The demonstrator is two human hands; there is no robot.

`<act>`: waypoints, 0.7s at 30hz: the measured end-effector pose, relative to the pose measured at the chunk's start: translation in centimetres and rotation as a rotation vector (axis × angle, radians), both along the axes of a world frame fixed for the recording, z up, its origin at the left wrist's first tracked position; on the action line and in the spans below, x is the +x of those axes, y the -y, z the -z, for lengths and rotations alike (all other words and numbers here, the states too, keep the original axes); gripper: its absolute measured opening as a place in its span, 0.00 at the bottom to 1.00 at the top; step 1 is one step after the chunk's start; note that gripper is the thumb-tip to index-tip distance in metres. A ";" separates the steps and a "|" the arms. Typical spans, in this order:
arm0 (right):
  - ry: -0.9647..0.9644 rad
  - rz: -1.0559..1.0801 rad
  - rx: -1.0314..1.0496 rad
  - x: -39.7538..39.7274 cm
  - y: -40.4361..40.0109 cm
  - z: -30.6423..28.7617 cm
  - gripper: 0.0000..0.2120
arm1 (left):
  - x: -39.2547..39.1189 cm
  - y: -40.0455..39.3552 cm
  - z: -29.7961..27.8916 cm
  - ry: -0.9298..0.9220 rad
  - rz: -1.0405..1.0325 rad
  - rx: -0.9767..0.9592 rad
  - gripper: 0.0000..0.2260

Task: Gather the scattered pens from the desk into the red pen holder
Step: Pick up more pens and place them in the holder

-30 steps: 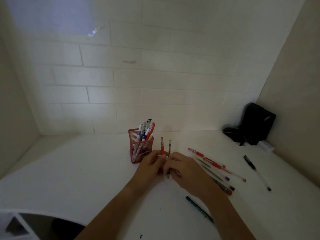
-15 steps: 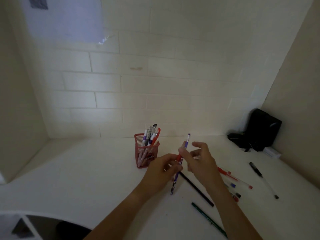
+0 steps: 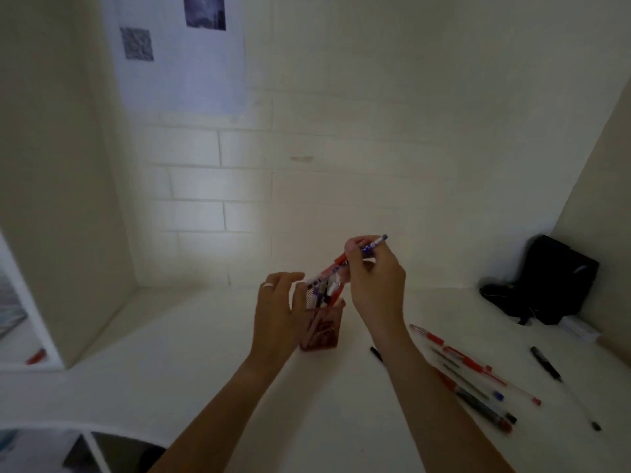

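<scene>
On the white bench, light, stiff pens are pinched mid-barrel by the right hand above the red pen holder; the left hand is spread open beside it.

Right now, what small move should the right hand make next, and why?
Probably lower the blue pen tip-first and let go: the right hand holds it tilted above the red mesh pen holder, which the left hand flanks.
</scene>
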State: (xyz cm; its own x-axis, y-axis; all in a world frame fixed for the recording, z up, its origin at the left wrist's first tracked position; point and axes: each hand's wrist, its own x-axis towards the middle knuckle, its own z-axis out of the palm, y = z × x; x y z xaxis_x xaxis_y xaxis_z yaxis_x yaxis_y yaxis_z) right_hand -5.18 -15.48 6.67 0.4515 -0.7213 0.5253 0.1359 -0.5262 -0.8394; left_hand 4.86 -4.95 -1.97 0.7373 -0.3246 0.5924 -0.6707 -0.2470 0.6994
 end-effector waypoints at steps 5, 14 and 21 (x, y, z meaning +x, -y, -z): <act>-0.367 0.027 -0.166 3.1 0.0 4.0 0.11 | -0.4 -0.1 1.7 0.068 0.056 0.023 0.11; -0.295 0.067 -0.141 3.3 -0.3 3.3 0.08 | -1.4 0.7 1.9 0.041 0.042 0.091 0.11; -0.455 0.198 -0.205 3.3 0.3 3.2 0.25 | -2.4 1.6 2.3 0.122 -0.024 0.135 0.14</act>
